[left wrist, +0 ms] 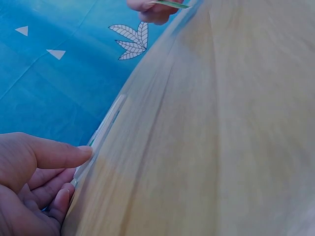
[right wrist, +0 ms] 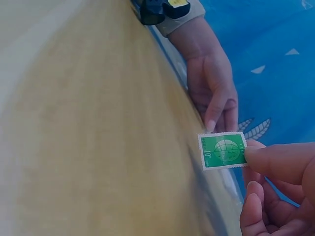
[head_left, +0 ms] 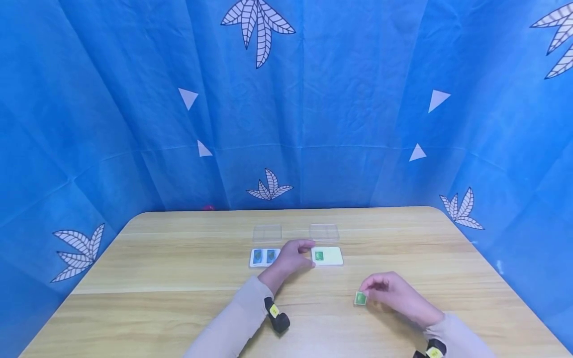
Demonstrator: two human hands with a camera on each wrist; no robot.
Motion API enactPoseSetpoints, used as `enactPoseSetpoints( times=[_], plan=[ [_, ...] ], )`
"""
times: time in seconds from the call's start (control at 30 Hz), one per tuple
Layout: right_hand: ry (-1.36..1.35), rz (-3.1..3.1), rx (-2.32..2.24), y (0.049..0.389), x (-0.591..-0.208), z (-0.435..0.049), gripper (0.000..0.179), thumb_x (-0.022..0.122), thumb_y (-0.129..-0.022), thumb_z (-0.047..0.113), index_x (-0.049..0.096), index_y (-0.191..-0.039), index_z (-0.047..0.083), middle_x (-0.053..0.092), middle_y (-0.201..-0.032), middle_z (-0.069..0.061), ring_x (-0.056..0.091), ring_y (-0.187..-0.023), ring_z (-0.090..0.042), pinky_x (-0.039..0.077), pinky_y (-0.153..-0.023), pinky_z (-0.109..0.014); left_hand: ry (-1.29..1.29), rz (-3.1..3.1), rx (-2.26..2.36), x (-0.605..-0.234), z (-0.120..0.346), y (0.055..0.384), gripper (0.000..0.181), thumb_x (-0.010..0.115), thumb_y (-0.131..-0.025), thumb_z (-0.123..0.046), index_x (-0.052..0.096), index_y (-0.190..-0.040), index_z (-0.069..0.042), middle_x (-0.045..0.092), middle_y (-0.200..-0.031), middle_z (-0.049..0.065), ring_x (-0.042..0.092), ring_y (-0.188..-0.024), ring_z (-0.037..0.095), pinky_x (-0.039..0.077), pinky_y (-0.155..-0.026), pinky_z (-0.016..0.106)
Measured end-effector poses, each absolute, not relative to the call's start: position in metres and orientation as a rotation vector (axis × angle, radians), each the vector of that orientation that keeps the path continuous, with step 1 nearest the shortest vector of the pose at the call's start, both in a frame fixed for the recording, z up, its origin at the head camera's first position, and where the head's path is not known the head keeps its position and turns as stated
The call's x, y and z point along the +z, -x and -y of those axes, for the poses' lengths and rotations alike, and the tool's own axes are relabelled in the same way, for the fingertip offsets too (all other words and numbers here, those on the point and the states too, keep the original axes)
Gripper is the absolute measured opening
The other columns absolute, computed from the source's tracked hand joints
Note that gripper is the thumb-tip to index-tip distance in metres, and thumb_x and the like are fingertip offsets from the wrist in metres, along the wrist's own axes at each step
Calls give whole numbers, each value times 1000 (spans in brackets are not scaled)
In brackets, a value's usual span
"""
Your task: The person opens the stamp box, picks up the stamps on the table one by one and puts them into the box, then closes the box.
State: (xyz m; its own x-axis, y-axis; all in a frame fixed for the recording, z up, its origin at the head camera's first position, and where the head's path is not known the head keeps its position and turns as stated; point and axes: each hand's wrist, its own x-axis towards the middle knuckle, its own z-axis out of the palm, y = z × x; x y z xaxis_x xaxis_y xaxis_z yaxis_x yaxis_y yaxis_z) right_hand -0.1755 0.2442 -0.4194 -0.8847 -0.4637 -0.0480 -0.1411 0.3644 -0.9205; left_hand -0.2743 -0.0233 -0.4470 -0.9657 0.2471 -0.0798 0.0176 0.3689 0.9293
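A green postage stamp [right wrist: 224, 151] with a white perforated edge, a globe drawing and a "10" is pinched at one side by my right hand [head_left: 396, 294], in front of the table's middle right. My left hand [head_left: 293, 257] holds the left end of a flat, pale rectangular case [head_left: 333, 256], thumb and fingers at its edge. Inside that case, at its left, lies another green stamp [head_left: 319, 255]. Left of my left hand lies a second flat case [head_left: 264, 265] with two blue stamps [head_left: 257, 256], its right end partly hidden by the hand.
Two clear plastic lids, a left one [head_left: 267, 232] and a right one [head_left: 324, 232], lie behind the cases on the wooden table [head_left: 179, 268]. A blue curtain [head_left: 340, 124] with white leaf prints hangs behind the table and along its sides.
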Motion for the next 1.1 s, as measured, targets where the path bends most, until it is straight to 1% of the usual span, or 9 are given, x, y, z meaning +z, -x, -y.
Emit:
enactPoseSetpoints(
  times=[0.1, 0.27, 0.4, 0.53, 0.63, 0.77, 0.97, 1.1],
  plan=[
    [509, -2355, -1523, 180, -416, -242, 17, 62, -88, 12, 65, -99, 0, 66, -90, -11, 59, -75, -15, 51, -66, -26, -241, -2416, 1645, -447, 24, 274, 54, 78, -66, 1, 65, -117, -9, 63, -117, 3, 55, -109, 24, 46, -95, 37],
    [471, -2370, -1523, 192, -413, -237, 18, 63, -88, 14, 66, -100, 1, 66, -95, -11, 61, -83, -20, 52, -74, -27, -234, -2411, 1650, -447, 23, 274, 54, 78, -66, 1, 65, -117, -9, 63, -117, 3, 55, -109, 24, 46, -95, 37],
    [398, -2370, -1536, 200, -410, -231, 18, 64, -87, 16, 66, -101, 4, 66, -100, -10, 60, -90, -23, 50, -79, -29, -229, -2405, 1652, -447, 23, 274, 53, 78, -66, 1, 65, -117, -10, 63, -116, 4, 55, -109, 24, 46, -95, 37],
    [381, -2397, -1536, 206, -408, -227, 19, 63, -87, 15, 66, -102, 4, 66, -102, -10, 59, -93, -26, 47, -84, -34, -219, -2410, 1639, -446, 23, 273, 53, 78, -66, 1, 65, -117, -10, 63, -116, 3, 55, -109, 24, 46, -95, 37],
    [377, -2411, -1537, 211, -407, -225, 19, 64, -87, 15, 66, -102, 4, 66, -102, -10, 59, -93, -26, 47, -85, -36, -203, -2414, 1628, -446, 23, 273, 53, 78, -66, 1, 65, -116, -11, 63, -114, 2, 55, -108, 23, 46, -95, 37],
    [375, -2415, -1560, 219, -407, -223, 20, 63, -87, 14, 66, -104, 3, 66, -105, -10, 59, -95, -26, 47, -85, -34, -187, -2418, 1622, -445, 23, 274, 53, 78, -66, 1, 66, -116, -12, 63, -114, 2, 55, -108, 23, 46, -95, 38],
    [377, -2421, -1580, 233, -409, -220, 22, 62, -88, 11, 66, -107, 0, 65, -110, -15, 58, -92, -25, 48, -79, -32, -180, -2421, 1624, -447, 23, 275, 53, 78, -66, 1, 66, -115, -12, 63, -114, 2, 55, -108, 23, 47, -95, 37],
    [335, -2427, -1590, 242, -411, -217, 21, 62, -87, 9, 67, -106, 1, 64, -112, -15, 56, -95, -22, 46, -80, -32, -178, -2421, 1634, -448, 23, 276, 53, 78, -66, 1, 66, -115, -12, 63, -114, 2, 55, -108, 23, 47, -95, 38]
  ],
)
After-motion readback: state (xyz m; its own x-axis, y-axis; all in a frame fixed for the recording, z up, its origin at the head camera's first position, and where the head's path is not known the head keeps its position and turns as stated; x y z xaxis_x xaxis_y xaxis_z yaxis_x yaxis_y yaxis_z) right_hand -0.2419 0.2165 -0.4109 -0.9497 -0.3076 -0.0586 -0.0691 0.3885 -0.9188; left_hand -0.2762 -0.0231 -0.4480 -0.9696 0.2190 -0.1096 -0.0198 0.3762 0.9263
